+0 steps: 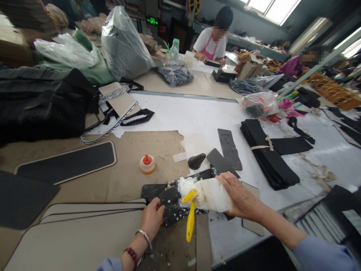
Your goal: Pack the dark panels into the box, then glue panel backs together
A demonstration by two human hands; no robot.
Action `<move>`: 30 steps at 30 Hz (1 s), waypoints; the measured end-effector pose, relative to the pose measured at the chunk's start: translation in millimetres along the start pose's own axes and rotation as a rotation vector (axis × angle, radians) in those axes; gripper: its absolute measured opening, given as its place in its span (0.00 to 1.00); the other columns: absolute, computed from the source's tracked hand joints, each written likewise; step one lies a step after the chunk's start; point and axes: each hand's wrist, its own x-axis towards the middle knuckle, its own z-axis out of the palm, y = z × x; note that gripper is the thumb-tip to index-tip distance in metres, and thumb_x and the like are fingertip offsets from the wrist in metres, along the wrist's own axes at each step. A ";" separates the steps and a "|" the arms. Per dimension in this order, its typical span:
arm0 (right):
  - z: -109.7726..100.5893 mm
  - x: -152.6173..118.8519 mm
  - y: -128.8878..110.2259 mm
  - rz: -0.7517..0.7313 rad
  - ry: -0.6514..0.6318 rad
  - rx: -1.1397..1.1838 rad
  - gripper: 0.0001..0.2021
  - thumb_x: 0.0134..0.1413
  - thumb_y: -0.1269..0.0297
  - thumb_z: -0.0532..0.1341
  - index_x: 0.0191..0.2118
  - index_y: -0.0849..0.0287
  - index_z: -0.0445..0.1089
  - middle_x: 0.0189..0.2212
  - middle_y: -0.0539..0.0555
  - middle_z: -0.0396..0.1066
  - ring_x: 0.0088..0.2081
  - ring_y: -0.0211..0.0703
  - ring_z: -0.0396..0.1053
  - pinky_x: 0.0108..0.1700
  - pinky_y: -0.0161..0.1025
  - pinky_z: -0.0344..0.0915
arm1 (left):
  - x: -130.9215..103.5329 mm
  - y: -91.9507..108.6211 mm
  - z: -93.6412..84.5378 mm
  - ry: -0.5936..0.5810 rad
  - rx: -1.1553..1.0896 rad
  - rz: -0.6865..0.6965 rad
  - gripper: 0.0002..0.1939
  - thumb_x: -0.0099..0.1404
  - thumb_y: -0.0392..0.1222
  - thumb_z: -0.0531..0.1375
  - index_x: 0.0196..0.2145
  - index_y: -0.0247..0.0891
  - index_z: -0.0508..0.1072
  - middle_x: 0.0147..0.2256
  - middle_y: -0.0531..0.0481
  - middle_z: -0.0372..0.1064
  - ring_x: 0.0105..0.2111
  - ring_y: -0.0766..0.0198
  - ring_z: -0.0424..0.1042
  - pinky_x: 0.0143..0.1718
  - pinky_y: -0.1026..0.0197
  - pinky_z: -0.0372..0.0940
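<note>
The white bottle is held in the right hand, with the fingers laid over its far side and base end; the thumb is hidden. The left hand is curled narrow at the left edge of a black board; whether the edge is pinched or only touched cannot be told. The bottle is tipped onto its side between the hands, nearer the right one, above the spotted board. Its long axis is laid roughly left to right, and its mouth is pointed left, toward the left hand. At the mouth, white paste is spread. A yellow tool is seen there too, its longer handle pointed toward the near edge of the bench and a shorter yellow part pointed left.

Just beyond, a dark cone and grey cards are laid. A small pot with a red top is set on cardboard. To the left, pale panels are stacked; to the right, black strips are tied together. Across the bench, a co-worker in a pink apron is seen.
</note>
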 end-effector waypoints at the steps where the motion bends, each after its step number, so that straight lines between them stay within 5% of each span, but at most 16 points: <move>1: 1.0 0.4 1.9 -0.002 -0.003 0.003 0.41 0.34 0.64 0.60 0.57 0.68 0.46 0.50 0.66 0.54 0.54 0.59 0.50 0.57 0.58 0.47 | 0.8 -1.1 0.4 0.003 0.009 -0.003 0.13 0.57 0.31 0.50 0.19 0.41 0.52 0.11 0.63 0.50 0.12 0.70 0.58 0.14 0.68 0.53; 17: -4.4 -9.9 8.0 -0.005 -0.044 -0.022 0.39 0.35 0.67 0.58 0.57 0.68 0.46 0.50 0.66 0.54 0.54 0.58 0.50 0.58 0.57 0.46 | 1.8 -9.2 1.9 0.049 0.069 0.132 0.07 0.55 0.32 0.50 0.22 0.40 0.57 0.18 0.59 0.56 0.20 0.68 0.59 0.25 0.66 0.54; 30: -5.5 -3.7 10.1 0.064 -0.126 -0.068 0.47 0.33 0.58 0.63 0.60 0.67 0.42 0.54 0.68 0.53 0.57 0.58 0.47 0.58 0.56 0.42 | -2.4 -13.7 1.8 0.031 0.076 0.111 0.07 0.55 0.36 0.50 0.21 0.41 0.55 0.17 0.60 0.53 0.18 0.68 0.58 0.22 0.66 0.54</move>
